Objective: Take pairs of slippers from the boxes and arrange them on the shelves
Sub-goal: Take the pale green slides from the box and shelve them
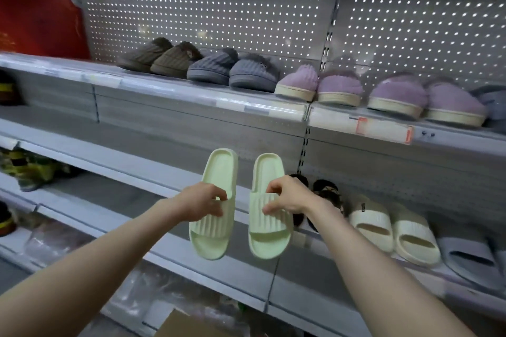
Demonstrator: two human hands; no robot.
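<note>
Head view: we hold a pair of pale green slides up in front of the shelving, one in each hand, soles toward the shelves and toes hanging down at six o'clock. Our left hand (201,201) pinches the ribbed strap of the left green slide (219,169), thumb and fingers curled and clamped on it. At three o'clock of it, our right hand (287,195) grips the strap of the right green slide (269,235) the same way, fingers bent over the top of the strap and thumb below. The two slides hang side by side, close but not touching, in the air in front of the middle shelf (123,161) and resting on nothing.

At twelve o'clock of the hands, the top shelf (164,87) carries a row of furry slippers: a brown pair (161,57), a grey pair (232,68), then two lilac pairs (298,82) (397,93) running toward three o'clock. A perforated back panel (205,16) rises behind them, and a red board (38,19) stands at ten o'clock.

At three o'clock of our right hand, dark sandals (327,194) sit on the middle shelf, partly hidden by the wrist. Next come a cream pair of slides (369,216) and one grey slide (468,257). A cardboard box (178,323) shows at six o'clock, at the frame's lower edge.
</note>
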